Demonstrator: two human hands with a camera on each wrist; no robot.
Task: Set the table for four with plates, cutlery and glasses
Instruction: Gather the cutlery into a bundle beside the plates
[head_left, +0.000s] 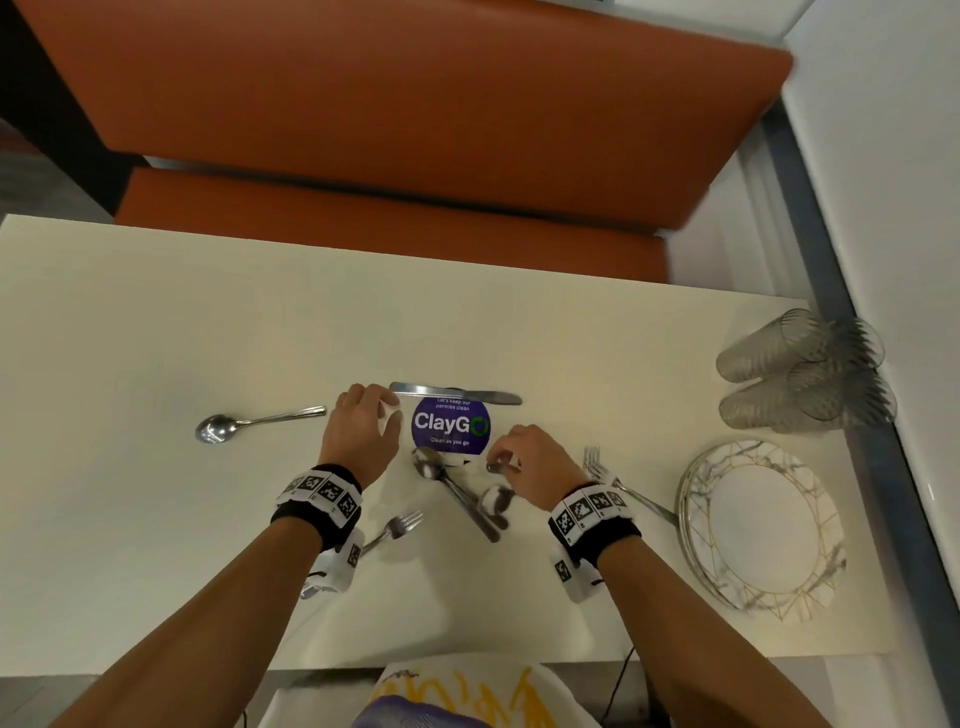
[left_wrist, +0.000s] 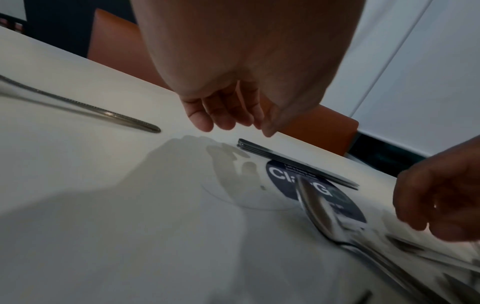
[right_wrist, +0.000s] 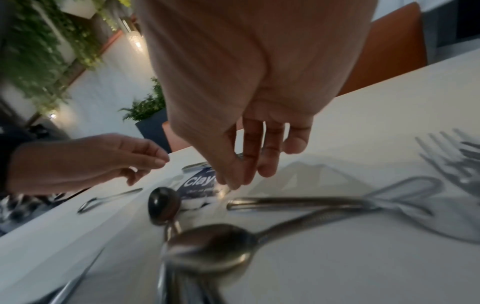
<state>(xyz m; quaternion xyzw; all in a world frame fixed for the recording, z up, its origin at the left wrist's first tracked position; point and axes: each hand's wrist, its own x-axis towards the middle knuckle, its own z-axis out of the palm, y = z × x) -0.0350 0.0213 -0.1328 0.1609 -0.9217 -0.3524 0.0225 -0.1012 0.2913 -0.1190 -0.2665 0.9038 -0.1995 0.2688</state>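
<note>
At the centre of the head view, the left hand (head_left: 363, 426) hovered over the white desk (head_left: 156, 338) with its grip loosely spread and holding nothing, just left of the knives (head_left: 454, 392) that lay stacked along the upper edge of the round purple sticker (head_left: 451, 423). The right hand (head_left: 540, 465) was low over the pile of spoons (head_left: 462, 493) at the lower middle of the frame; its grip seemed to be pinching the end of one handle, but the wrist view was blurred and I could not tell this for sure. The task's things were not yet laid out: one spoon (head_left: 228, 425) lay alone at the left, one fork (head_left: 397, 527) below the left wrist, more forks (head_left: 602, 470) under the right wrist, the stacked plates (head_left: 758, 525) at the lower right and the glasses (head_left: 800, 371), which appeared to lie on their sides, at the right edge. The main risk, in my judgement, was the crossed pile: if one spoon was pulled out by its end, it could drag the others and push them toward the near edge of the desk. The thin knives lay flat, so fingers could slip when lifting them, or lift several together. The glasses lay close to the desk edge and might roll if touched carelessly.
</note>
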